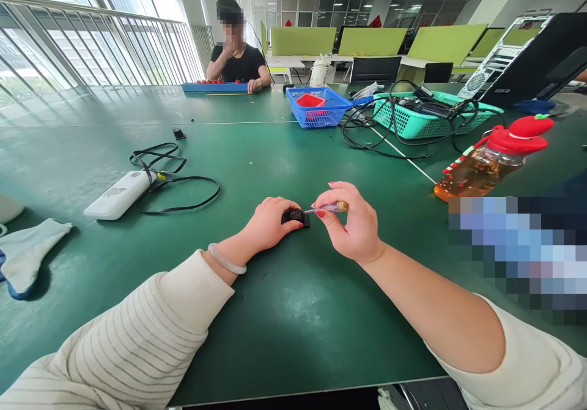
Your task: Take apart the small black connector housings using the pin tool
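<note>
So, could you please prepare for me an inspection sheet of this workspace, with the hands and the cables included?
Surface: green tabletop, shiny, crossed by pale lines.
Job's things: small black part; slim screwdriver-like tool, its tip at the part, contact too small to confirm.
Clutter: white box-shaped device, pale fabric item, blue basket, teal basket, red-lidded bottle.
Grippers: left hand holds the part; right hand holds the tool.
Cables: black cord looped beside the white device; tangled black cables in and around the teal basket.
Surroundings: seated person across the table, metal railing by windows, green partitions behind.
</note>
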The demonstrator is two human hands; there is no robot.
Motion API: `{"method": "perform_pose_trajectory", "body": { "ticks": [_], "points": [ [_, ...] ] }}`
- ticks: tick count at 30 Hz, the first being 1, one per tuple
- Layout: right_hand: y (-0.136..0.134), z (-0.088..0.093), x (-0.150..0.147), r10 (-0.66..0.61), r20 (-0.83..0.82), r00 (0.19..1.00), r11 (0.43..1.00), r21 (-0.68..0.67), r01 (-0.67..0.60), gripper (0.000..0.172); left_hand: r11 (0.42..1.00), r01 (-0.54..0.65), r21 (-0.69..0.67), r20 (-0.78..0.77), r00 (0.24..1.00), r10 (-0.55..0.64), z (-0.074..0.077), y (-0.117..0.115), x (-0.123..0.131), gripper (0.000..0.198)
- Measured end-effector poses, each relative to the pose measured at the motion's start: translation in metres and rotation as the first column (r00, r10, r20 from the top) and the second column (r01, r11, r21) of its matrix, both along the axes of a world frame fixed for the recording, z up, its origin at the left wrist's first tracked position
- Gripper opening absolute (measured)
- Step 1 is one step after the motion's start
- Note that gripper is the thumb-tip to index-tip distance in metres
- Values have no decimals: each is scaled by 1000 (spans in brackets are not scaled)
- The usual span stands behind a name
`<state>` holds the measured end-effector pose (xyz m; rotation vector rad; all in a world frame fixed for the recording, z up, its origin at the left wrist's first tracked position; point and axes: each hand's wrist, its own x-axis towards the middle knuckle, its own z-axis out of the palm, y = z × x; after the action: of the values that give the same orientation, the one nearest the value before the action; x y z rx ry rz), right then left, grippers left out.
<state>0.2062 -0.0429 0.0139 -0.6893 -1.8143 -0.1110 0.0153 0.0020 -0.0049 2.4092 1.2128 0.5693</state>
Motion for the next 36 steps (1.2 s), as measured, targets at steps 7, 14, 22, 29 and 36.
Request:
{"method": "perform_pose_trajectory", "body": {
  "ticks": [7, 14, 22, 29, 36],
  "points": [
    [0, 0, 0, 14, 10, 1000, 999, 36, -15, 22, 1000, -2, -8, -8, 1000, 2, 1, 0, 0, 28],
    [0, 0, 0, 28, -3, 1000, 999, 40, -28, 23, 1000, -1, -7, -8, 1000, 1, -1, 0, -1, 30],
    [2, -4, 2, -3, -78, 997, 1000, -30, 1, 17, 1000, -3, -4, -16, 1000, 3, 1, -1, 0, 29],
    [3, -7, 3, -44, -157, 987, 990, -137, 22, 13, 1000, -3, -6, -22, 1000, 3, 0, -1, 0, 30],
    [4, -7, 3, -4, -115, 993, 998, -68, -4, 18, 1000, -10, 19, -14, 1000, 11, -2, 0, 0, 30]
  ]
}}
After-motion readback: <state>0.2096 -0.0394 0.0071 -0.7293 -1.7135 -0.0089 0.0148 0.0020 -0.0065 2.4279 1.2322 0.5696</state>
